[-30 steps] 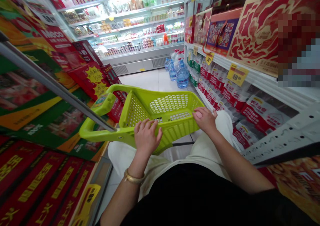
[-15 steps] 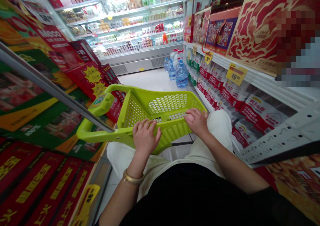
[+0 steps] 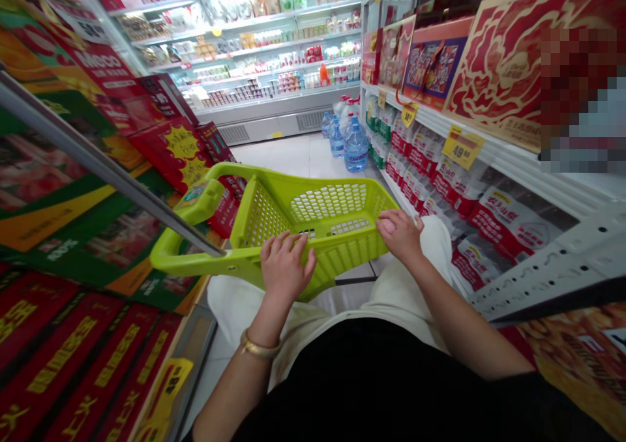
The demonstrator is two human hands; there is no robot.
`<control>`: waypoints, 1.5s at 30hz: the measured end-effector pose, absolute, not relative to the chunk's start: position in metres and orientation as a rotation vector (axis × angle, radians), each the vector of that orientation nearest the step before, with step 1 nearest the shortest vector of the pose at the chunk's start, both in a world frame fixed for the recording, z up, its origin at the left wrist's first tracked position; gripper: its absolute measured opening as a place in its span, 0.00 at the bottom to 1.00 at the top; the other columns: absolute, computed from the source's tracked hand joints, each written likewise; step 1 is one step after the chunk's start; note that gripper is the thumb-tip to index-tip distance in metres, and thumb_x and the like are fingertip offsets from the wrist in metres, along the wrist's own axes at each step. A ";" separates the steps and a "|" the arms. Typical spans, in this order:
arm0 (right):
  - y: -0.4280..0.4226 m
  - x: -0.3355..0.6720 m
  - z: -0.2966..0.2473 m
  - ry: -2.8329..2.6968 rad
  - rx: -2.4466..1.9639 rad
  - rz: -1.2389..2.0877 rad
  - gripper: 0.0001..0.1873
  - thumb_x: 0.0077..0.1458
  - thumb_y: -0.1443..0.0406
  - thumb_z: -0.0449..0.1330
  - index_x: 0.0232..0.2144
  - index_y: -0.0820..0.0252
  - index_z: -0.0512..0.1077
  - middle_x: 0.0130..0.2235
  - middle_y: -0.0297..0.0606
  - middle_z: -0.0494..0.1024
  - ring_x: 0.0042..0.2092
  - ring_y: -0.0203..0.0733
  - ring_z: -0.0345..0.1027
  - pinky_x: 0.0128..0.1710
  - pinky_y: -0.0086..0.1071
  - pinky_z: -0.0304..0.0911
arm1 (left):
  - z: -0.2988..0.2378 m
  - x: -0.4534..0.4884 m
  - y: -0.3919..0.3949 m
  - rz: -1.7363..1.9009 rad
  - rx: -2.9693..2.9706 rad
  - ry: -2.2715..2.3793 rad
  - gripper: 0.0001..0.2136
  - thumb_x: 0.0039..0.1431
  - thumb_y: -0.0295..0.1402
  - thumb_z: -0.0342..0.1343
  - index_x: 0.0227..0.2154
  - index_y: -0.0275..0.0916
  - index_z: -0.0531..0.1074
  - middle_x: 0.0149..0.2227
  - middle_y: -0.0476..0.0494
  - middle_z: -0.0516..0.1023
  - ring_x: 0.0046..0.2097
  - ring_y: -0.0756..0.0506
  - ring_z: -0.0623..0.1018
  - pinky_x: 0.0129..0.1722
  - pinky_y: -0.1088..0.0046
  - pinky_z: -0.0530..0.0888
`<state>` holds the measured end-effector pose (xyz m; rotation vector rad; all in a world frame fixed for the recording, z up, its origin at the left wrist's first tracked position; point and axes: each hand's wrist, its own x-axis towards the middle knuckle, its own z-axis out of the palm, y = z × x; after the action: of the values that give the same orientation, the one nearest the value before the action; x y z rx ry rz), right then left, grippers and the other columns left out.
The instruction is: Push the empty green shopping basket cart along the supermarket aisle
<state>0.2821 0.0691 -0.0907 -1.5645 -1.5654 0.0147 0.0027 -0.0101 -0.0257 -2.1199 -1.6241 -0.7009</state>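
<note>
A lime-green rolling shopping basket (image 3: 323, 246) with lattice walls stands in front of me, its inside bare. My left hand (image 3: 286, 266) lies over the near rim, fingers hooked across the top and thumb apart on the outer side. At the right-hand corner of the same rim, my right hand (image 3: 401, 236) has its fingers curled over the edge. A grey metal pole (image 3: 112, 162) slants up to the left from the basket's handle end. Both palms are turned away from view.
Red drink cartons (image 3: 73, 357) and green boxes (image 3: 112, 240) are stacked close on the left. Wrapped water packs (image 3: 450, 175) line the lower right shelf, with gift boxes (image 3: 508, 64) above. Large water bottles (image 3: 355, 145) stand on the floor before a chilled display (image 3: 274, 113).
My right hand has slid a little to the right along the rim, to the basket's corner. My left hand and the basket have hardly moved.
</note>
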 end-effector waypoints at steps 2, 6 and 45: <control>0.073 0.293 -0.093 -1.493 -1.608 0.015 0.10 0.60 0.57 0.58 0.36 0.52 0.78 0.48 0.39 0.81 0.49 0.50 0.72 0.63 0.57 0.41 | -0.025 0.003 -0.011 -0.701 -2.125 -1.632 0.14 0.65 0.37 0.54 0.50 0.44 0.78 0.48 0.41 0.83 0.57 0.35 0.76 0.61 0.50 0.63; 0.074 0.296 -0.095 -1.432 -1.635 0.019 0.11 0.60 0.56 0.58 0.36 0.53 0.78 0.48 0.41 0.80 0.50 0.51 0.72 0.62 0.55 0.46 | -0.026 0.005 -0.011 -0.712 -2.117 -1.644 0.14 0.65 0.37 0.54 0.50 0.45 0.79 0.48 0.41 0.83 0.57 0.35 0.76 0.61 0.50 0.63; 0.049 0.205 -0.068 -1.901 -1.374 0.021 0.08 0.63 0.57 0.61 0.40 0.48 0.79 0.49 0.37 0.80 0.50 0.47 0.71 0.65 0.51 0.39 | -0.028 0.004 -0.010 -0.699 -2.128 -1.638 0.15 0.65 0.38 0.53 0.51 0.43 0.78 0.48 0.40 0.83 0.57 0.35 0.76 0.62 0.50 0.62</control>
<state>0.2048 0.0489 -0.0679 -1.3742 -1.9008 0.0210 0.0038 -0.0102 -0.0275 -2.1275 -1.6377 -0.6994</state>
